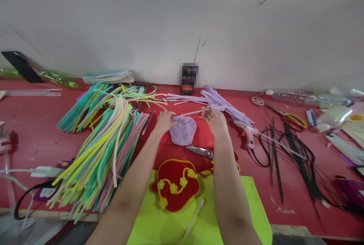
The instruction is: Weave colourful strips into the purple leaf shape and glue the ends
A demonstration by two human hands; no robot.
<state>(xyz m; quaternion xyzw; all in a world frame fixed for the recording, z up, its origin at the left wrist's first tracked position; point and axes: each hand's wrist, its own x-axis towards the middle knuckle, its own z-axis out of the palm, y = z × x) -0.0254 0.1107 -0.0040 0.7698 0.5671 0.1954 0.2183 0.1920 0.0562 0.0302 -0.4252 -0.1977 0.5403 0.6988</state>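
Observation:
A lavender leaf-shaped piece (183,130), made of pipe cleaners in slanted rows, lies on a red sheet in front of me. My left hand (165,121) pinches its upper left edge. A single lavender pipe cleaner (193,113) runs from that edge to my right hand (214,118), whose fingers are closed on its other end. Just below the leaf piece lie scissors (201,151), handles partly behind my right forearm. Nearer me, a red fuzzy piece (179,195) with yellow trim and flowers rests on a yellow-green sheet (227,214).
Loose lavender pipe cleaners (227,104) lie behind my right hand. Multicoloured bundles (105,142) spread at left. At right are a pink glue gun (250,137) with its cord, yellow-handled scissors (295,121) and dark green stems (301,161). A phone-like object (189,78) leans against the white wall.

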